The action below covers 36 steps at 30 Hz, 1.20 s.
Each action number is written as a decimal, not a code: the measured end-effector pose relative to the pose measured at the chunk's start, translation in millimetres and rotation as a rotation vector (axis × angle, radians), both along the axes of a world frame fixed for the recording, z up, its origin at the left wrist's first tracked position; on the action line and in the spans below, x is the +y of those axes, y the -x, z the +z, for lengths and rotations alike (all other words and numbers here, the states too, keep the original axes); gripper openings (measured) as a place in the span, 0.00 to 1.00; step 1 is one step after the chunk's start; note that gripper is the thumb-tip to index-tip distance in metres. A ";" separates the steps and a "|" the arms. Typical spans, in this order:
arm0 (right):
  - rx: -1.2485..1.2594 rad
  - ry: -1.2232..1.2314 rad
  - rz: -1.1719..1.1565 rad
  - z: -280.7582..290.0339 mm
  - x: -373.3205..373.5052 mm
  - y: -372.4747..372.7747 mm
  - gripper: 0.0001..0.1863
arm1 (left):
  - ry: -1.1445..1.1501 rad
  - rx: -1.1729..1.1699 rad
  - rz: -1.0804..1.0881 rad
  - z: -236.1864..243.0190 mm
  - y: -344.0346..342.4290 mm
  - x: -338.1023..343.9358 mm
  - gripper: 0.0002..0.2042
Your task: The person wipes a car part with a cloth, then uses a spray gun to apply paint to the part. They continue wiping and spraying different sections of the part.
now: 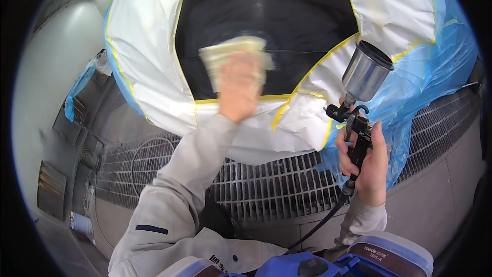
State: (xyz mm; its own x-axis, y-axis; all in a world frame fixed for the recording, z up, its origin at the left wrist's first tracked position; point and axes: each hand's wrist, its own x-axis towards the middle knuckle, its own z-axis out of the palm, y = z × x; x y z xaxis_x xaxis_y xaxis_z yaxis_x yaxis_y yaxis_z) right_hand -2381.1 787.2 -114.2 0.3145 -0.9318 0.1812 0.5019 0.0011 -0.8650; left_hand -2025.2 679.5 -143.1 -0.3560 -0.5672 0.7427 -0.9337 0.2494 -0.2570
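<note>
My left hand [239,84], smeared by motion, presses a pale yellow cloth [212,61] against a glossy black panel [302,15]. The cloth spreads out past the fingers on both sides. In my right hand [371,166] is a black spray gun [361,141], held upright by its grip with the fingers wrapped round it. A metal paint cup [366,72] with a dark rim tops the gun, tilted a little. From the grip's lower end a dark hose [325,220] runs down toward my body. The gun stays apart from the panel, to its right.
White masking sheet [146,36] with yellow tape [312,74] borders the panel, and blue plastic film [400,128] hangs at the right. Below lies a metal floor grate [266,184]. A thin hose [134,166] loops over it. A white bucket [82,225] stands by the left wall.
</note>
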 end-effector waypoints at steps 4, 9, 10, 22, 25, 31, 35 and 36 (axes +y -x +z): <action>-0.015 -0.015 -0.029 0.8 7.7 -4.9 0.41 | -0.054 -0.232 -0.284 26.4 31.3 -20.6 0.34; -0.024 -0.002 -0.074 1.6 12.1 -4.5 0.41 | 0.417 0.213 0.041 83.8 -39.1 -22.7 0.34; -0.010 -0.023 -0.077 0.9 10.9 -5.7 0.41 | 0.437 0.245 0.033 77.3 -47.8 -19.4 0.34; 0.042 -0.046 -0.039 -6.7 6.3 -18.8 0.40 | 0.252 0.361 -0.018 30.3 -4.9 0.3 0.35; 0.034 -0.032 -0.012 -5.2 4.5 -23.4 0.40 | 0.221 0.210 -0.064 68.4 6.4 -15.9 0.36; 0.041 -0.055 0.003 -7.2 3.4 -25.3 0.40 | 0.157 0.371 0.126 1.8 -22.5 28.6 0.36; 0.072 -0.047 -0.028 -10.5 3.4 -20.6 0.41 | 0.064 0.411 0.214 -57.4 -33.5 58.8 0.36; 0.101 -0.066 -0.053 -10.7 3.3 -20.9 0.41 | 0.092 0.384 0.172 -63.3 -31.6 60.3 0.36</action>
State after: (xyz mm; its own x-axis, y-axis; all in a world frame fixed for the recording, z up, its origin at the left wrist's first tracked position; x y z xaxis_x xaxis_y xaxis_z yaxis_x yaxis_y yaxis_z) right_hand -2360.2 790.5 -124.9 0.2780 -0.9565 0.0888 0.4130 0.0355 -0.9101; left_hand -1993.6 739.8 -206.5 0.0498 -0.5193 0.8532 -0.9919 0.0740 0.1030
